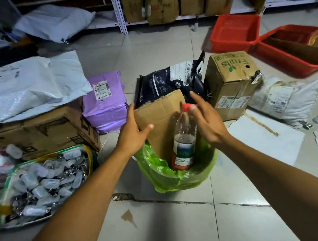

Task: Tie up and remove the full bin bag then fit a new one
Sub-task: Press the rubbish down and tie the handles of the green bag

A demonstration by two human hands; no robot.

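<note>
A bin lined with a green bin bag (166, 177) stands on the tiled floor in the middle. It is overfull: a flattened cardboard sheet (160, 118), a clear plastic bottle with a red cap (184, 139) and a dark blue pet-food bag (167, 81) stick out above the rim. My left hand (133, 129) grips the left edge of the cardboard sheet, thumb across its front. My right hand (205, 119) hovers with fingers spread just right of the bottle's cap, a fingertip at the cap. The bin itself is hidden by the bag.
A "Fruits" cardboard box (233, 84) stands right of the bin. A purple parcel (105, 102) and a brown carton (42, 131) sit left, with a bag of small clips (42, 183) nearer me. Red trays (235, 32) lie at the back right; shelves with boxes stand behind.
</note>
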